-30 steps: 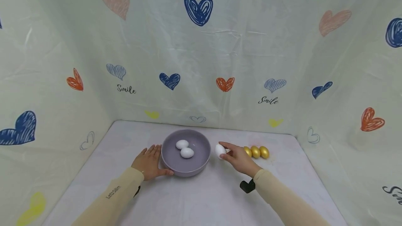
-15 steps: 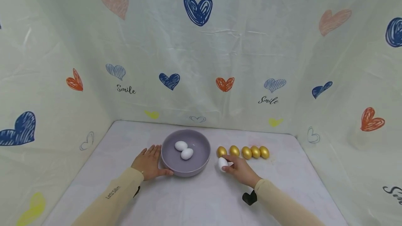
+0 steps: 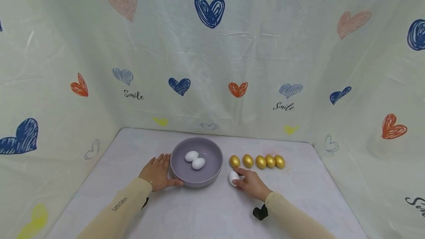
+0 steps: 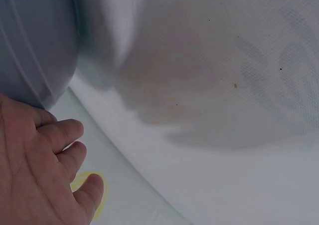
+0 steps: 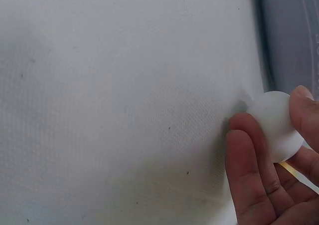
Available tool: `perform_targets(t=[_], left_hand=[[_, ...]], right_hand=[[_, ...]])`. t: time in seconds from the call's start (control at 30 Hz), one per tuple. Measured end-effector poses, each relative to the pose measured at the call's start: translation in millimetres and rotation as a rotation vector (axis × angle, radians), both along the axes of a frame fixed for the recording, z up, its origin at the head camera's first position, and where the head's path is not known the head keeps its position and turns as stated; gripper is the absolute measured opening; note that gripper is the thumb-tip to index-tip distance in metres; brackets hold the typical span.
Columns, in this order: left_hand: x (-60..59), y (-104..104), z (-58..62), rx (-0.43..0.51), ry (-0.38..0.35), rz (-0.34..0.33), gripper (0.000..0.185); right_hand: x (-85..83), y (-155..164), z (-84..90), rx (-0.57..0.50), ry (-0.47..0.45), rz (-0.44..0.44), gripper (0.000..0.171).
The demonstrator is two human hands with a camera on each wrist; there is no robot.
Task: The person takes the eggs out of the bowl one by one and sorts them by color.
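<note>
My left hand (image 3: 157, 173) rests against the left side of a purple-grey bowl (image 3: 196, 184), its fingers straight and thumb along the near rim. In the left wrist view the fingers (image 4: 70, 152) lie at the bowl's wall (image 4: 42, 50). Two white eggs (image 3: 198, 163) touch each other inside the bowl. Just right of the bowl, my right hand (image 3: 251, 184) pinches another white egg (image 3: 233, 178) between thumb and fingers, low over the table. In the right wrist view that egg (image 5: 276, 122) sits between the thumb and fingertips, with the bowl (image 5: 289, 40) behind it.
Behind the right hand, a row of several golden eggs (image 3: 261, 162) runs to the right of the bowl. The pale table (image 3: 199, 217) ends at its back edge against a hanging sheet (image 3: 259, 117) printed with hearts.
My right hand has brought the white egg from the bowl's right side toward me, uncovering golden eggs behind it. The white eggs in the bowl shifted slightly; my left hand stayed put.
</note>
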State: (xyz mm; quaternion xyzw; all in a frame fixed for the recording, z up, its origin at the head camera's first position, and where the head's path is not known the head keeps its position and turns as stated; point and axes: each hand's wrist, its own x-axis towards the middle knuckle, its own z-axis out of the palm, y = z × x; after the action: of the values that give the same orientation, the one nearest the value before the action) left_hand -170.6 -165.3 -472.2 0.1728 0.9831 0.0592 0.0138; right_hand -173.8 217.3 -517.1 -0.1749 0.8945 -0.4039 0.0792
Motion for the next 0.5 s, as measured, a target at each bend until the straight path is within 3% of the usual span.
perform_targets(t=[0.5], left_hand=[[0.4,-0.5,-0.4,0.006,0.008,-0.003,0.123]], right_hand=[[3.0,-1.6,0.8,0.066,0.004,0.001,0.059]])
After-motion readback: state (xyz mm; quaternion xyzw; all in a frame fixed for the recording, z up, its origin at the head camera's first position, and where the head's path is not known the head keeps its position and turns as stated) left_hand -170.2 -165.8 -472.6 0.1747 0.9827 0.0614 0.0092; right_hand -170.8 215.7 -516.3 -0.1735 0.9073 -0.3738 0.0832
